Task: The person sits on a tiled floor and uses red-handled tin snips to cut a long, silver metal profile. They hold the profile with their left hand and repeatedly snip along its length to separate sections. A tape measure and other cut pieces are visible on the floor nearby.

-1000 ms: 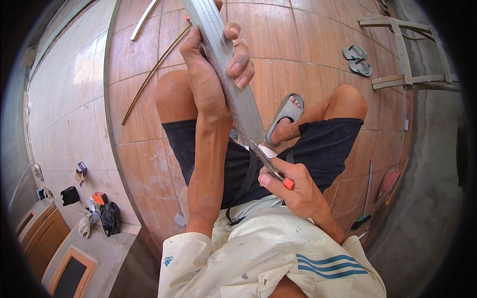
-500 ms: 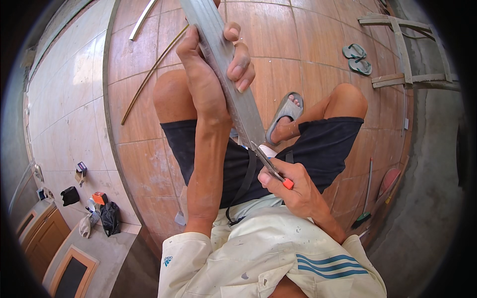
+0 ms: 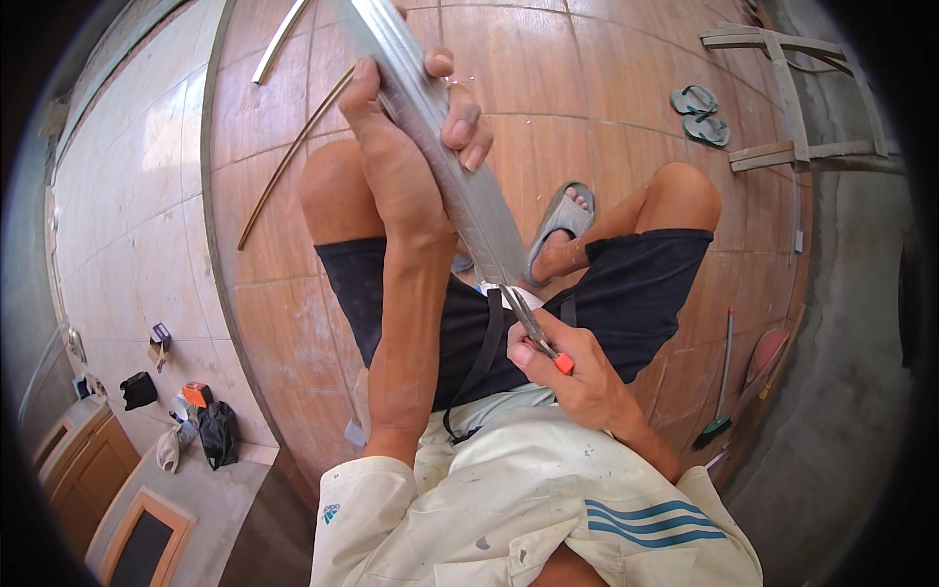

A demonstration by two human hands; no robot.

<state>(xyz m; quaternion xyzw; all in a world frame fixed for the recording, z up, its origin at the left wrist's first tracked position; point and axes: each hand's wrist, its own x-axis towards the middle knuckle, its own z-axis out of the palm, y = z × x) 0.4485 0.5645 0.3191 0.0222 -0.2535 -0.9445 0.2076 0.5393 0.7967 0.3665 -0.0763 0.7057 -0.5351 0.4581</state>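
A long, shiny grey metal channel [image 3: 476, 217] slants down from the top of the view toward my lap. My left hand [image 3: 396, 181] is closed around it, thumb along the left edge and fingertips curling over the right. Metal snips [image 3: 523, 315] with a red handle end are gripped in my right hand [image 3: 577, 364]. Their blades meet the channel's near end; how deep they bite is too small to tell. Part of the handles is hidden inside my right hand.
Brown floor tiles lie below, with a thin strip [image 3: 293, 161] on the left. Sandals [image 3: 704, 129] and a wooden frame [image 3: 804, 98] are at the far right, a broom [image 3: 724, 386] nearer. Bags [image 3: 217, 430] and small boxes sit on the pale surface at left.
The channel's far part has swung slightly left and tilted, with my left hand moving along. The snips have shifted a little at its near end, still in my right hand.
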